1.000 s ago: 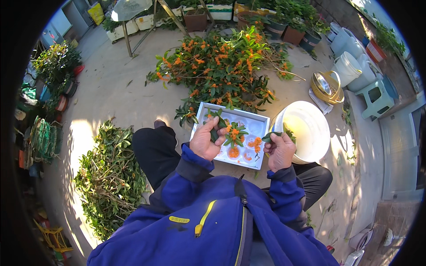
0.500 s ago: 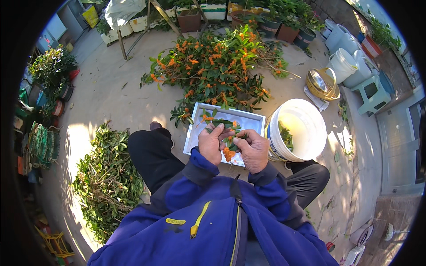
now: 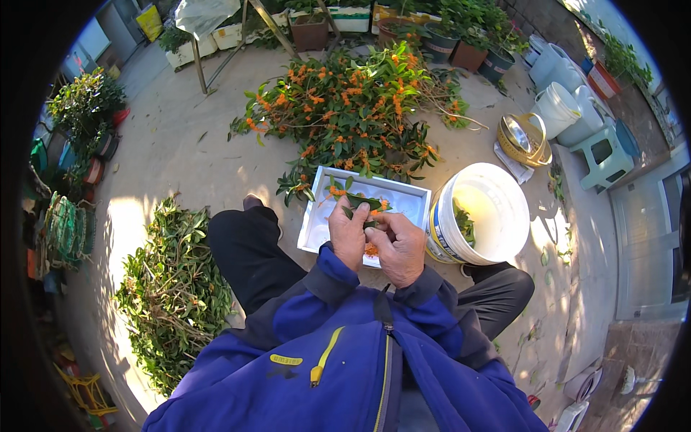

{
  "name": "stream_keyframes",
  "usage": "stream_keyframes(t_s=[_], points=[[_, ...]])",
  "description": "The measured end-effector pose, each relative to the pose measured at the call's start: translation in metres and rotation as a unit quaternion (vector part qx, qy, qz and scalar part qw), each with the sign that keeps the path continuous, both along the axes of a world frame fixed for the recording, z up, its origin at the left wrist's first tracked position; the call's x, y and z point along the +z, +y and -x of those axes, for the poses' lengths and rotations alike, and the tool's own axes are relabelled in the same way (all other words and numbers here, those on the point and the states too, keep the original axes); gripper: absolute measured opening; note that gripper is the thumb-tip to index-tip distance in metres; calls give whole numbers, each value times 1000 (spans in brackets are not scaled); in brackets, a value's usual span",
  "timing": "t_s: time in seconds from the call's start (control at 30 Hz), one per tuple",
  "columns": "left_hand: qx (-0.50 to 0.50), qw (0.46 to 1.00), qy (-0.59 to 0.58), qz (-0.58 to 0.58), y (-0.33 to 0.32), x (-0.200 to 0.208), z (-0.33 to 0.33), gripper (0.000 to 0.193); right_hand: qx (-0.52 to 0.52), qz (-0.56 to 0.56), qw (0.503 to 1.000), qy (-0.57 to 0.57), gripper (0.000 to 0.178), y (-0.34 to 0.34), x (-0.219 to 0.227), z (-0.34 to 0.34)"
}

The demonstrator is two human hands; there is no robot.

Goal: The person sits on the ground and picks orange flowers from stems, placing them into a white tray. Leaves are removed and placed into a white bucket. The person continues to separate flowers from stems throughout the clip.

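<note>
My left hand (image 3: 348, 234) is closed on a leafy sprig (image 3: 353, 199) with small orange flower clusters. Close beside it, my right hand (image 3: 398, 247) pinches at the same sprig, its fingertips meeting the left ones among the leaves. An orange flower cluster (image 3: 371, 250) shows between the hands, low down. Both hands are over a shallow white tray (image 3: 308, 229), which looks mostly bare inside. Just beyond the tray lies a big heap of cut branches (image 3: 353, 108) with green leaves and orange blossoms. The exact grip of the right fingertips is partly hidden.
Right of the tray stands a white bucket (image 3: 504, 209) holding some green leaves (image 3: 463, 225). At the left lies a pile of stripped leafy branches (image 3: 176, 295). A yellow basket (image 3: 536, 140) with a metal bowl (image 3: 515, 132) and a pale green stool (image 3: 606, 157) are farther right.
My right hand has shifted slightly left and down, closer to my left hand. The flower cluster below the fingers is now more covered.
</note>
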State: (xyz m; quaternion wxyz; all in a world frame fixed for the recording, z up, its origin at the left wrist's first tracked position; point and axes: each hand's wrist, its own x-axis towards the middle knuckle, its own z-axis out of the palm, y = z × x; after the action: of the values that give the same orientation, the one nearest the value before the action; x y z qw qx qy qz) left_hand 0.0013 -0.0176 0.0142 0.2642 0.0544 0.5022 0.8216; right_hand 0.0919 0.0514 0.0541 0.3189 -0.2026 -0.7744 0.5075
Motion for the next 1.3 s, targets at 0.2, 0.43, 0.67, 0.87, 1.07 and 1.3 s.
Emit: stream_keyframes(t_s=[0.2, 0.43, 0.67, 0.87, 1.07, 1.3], points=[[-42, 996, -82, -2, -8, 14, 2, 14, -41, -46, 997, -46, 32, 29, -20, 1], [-68, 993, -98, 21, -10, 13, 4, 15, -20, 11, 998, -56, 15, 35, -25, 4], [-94, 988, -117, 22, -12, 10, 4, 10, -11, 170, 985, -15, 12, 38, -41, 2], [-99, 986, -137, 3, -7, 11, -1, 7, -43, 482, 872, 73, 8, 34, -39, 9], [-57, 976, -210, -3, -17, 5, 23, 9, -73, 468, 880, 25, 15, 66, -61, 7], [-78, 946, -302, -88, -23, -5, 34, 13, -67, 17, 988, -138, 20, 74, -76, 1]])
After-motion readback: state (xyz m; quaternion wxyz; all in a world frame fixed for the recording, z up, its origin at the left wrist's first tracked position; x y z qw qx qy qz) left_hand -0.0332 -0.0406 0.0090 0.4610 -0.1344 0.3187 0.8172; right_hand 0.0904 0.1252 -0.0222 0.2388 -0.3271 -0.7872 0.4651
